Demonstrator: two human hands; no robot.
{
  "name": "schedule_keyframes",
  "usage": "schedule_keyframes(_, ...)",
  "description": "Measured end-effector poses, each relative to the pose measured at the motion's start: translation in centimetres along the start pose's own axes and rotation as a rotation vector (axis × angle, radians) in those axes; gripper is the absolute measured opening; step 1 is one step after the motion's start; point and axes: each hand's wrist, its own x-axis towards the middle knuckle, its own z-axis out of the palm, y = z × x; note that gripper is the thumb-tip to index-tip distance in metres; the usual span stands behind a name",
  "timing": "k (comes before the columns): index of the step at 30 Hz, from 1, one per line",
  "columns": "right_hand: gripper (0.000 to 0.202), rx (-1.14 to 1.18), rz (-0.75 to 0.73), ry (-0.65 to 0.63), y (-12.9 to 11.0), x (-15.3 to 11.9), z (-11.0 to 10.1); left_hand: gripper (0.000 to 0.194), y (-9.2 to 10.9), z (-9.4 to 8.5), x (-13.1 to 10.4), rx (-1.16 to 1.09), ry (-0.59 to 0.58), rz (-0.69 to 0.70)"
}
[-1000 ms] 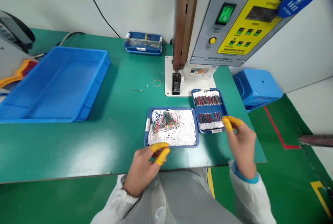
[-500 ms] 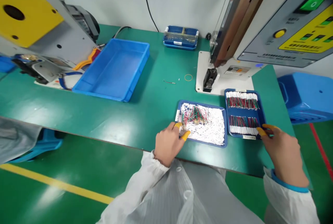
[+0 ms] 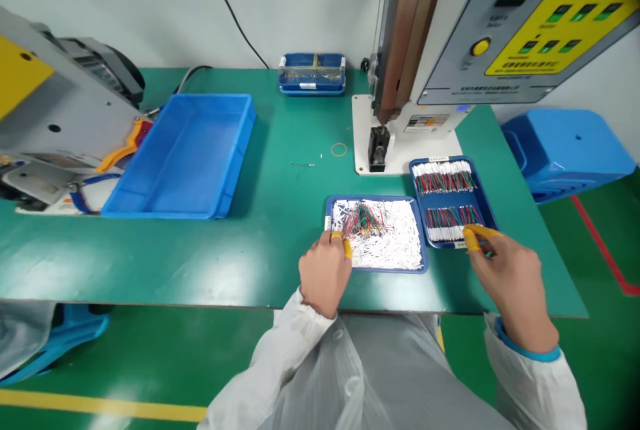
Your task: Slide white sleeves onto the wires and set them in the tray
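Note:
My left hand [image 3: 326, 270], with yellow covers on thumb and forefinger, is at the lower left corner of a blue tray [image 3: 424, 260] of small white pieces. Its fingers are closed together, and what they hold, if anything, is hidden. A bundle of red and green wires [image 3: 366, 220] lies on the white pieces. My right hand [image 3: 510, 277] is at the lower right of a second blue tray [image 3: 440, 199], which holds two rows of white-ended wires. Its covered thumb and forefinger are pinched close to the lower row; anything between them is too small to make out.
A large blue bin [image 3: 180, 157] stands left of centre, beside a machine [image 3: 75, 123]. Behind the trays rises another machine [image 3: 390, 143] on a white base. A small blue tray [image 3: 313, 74] sits at the back wall. A rubber band [image 3: 339, 149] lies mid-table. A blue stool [image 3: 565, 150] is beyond the right edge.
The view has shifted and turned. My left thumb has drawn in toward the fingers. My right hand has moved left over the lower row of wires, from the tray's corner.

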Motion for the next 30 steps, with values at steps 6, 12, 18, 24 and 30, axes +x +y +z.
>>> schedule_keyframes(6,0.027,0.237,-0.226,-0.085,-6.0,0.9,1.6,0.029,-0.9,0.2,1.0,-0.012,0.044,0.045)
schedule_keyframes(12,0.034,0.369,-0.421,-0.149,-12.1,3.0,4.1,0.035,-0.2,-0.6,1.7,-0.042,0.188,0.160)
schedule_keyframes(18,0.056,0.470,-0.577,-0.180,-12.6,3.7,6.1,0.044,-0.1,-0.1,2.5,-0.089,0.156,0.581)
schedule_keyframes(24,0.068,0.434,-0.562,-0.200,-11.2,3.2,6.3,0.049,-0.9,1.1,2.1,-0.074,0.125,0.694)
schedule_keyframes(30,0.053,0.359,-0.520,-0.173,-10.7,3.1,5.9,0.040,-1.8,0.7,2.6,-0.017,0.158,0.618)
